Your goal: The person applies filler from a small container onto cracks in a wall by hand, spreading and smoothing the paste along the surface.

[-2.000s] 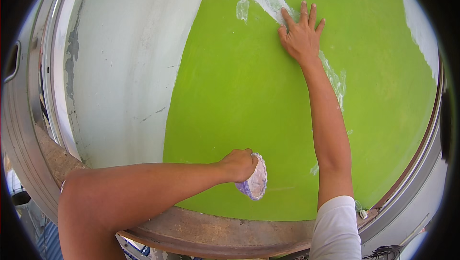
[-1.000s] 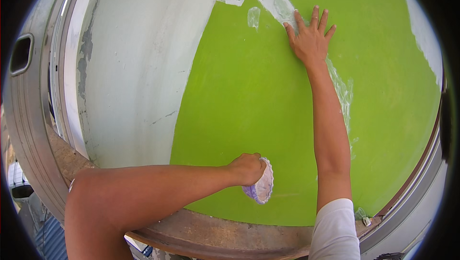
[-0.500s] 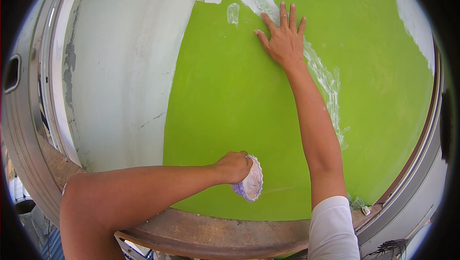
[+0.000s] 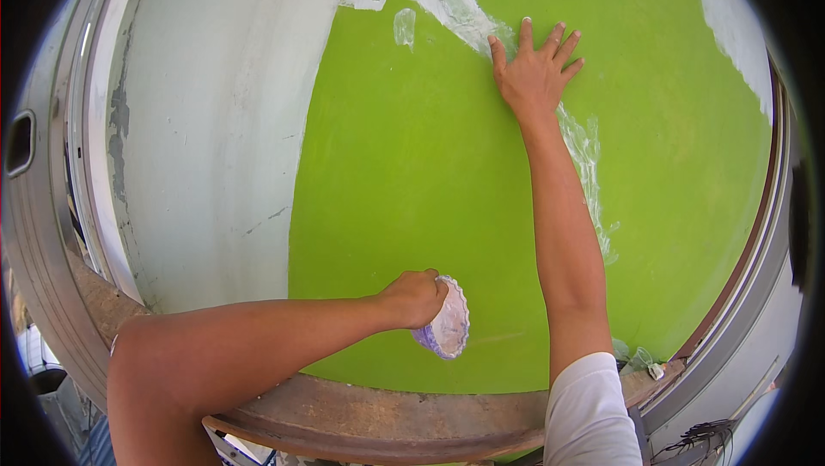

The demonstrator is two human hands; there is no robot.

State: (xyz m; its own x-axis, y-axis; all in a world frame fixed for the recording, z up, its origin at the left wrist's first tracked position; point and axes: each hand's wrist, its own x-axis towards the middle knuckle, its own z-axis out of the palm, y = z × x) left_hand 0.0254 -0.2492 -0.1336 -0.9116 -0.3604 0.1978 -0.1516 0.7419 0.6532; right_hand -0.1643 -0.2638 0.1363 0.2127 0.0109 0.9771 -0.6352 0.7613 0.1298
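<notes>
My left hand (image 4: 412, 298) grips the rim of a small purple-and-white bowl (image 4: 450, 320) with a wavy edge. The bowl is tilted, and a pale paste coats its inside. Up high, my right hand (image 4: 534, 75) rests on the bright green panel (image 4: 412, 182) with its fingers spread and nothing held. Its thumb and fingers lie at the lower end of a whitish smeared band (image 4: 455, 11). Below the right wrist runs another streak of white paste (image 4: 583, 157), partly behind the forearm. A small separate dab (image 4: 404, 28) sits left of the band.
A pale, worn grey-white panel (image 4: 215, 148) stands left of the green one. Along the bottom curves a brown weathered ledge (image 4: 378, 414). Crumpled clear plastic (image 4: 640, 361) lies at its right end. Metal frame rails (image 4: 51, 234) border the left side. Another white patch (image 4: 730, 28) lies at upper right.
My right hand has shifted right and slightly down across the panel, its fingers fanned wider. The whitish band now reaches closer to it. The left hand and bowl stay nearly still.
</notes>
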